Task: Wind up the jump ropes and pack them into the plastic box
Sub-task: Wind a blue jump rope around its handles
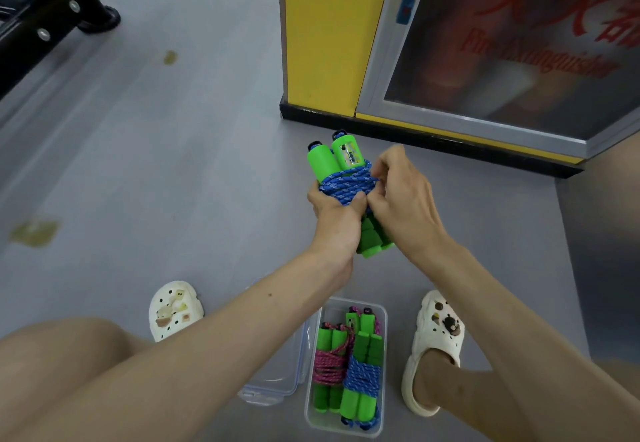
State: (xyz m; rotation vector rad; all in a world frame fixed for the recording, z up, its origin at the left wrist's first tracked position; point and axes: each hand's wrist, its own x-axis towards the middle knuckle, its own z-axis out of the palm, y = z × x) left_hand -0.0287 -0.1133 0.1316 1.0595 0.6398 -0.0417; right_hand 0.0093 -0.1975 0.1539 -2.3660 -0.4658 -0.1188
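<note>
Low in the frame, just left of centre, the lid (273,382) lies on the floor beside the plastic box (334,306). The box already holds a pink-corded bundle (327,365) and a blue-corded bundle (362,376) side by side.

Above them at mid-frame, your left hand (334,215) is clamped round the jump rope (346,182), whose green handles sit together with blue cord wound round them. Hold that grip firm so the turns cannot slacken.

Just to the right, your right hand (401,196) pinches the cord at the bundle's edge. Tuck the loose end under a tight turn and pull it snug before you let go. The box looks nearly full, so this bundle will probably have to lie flat on top.
</note>
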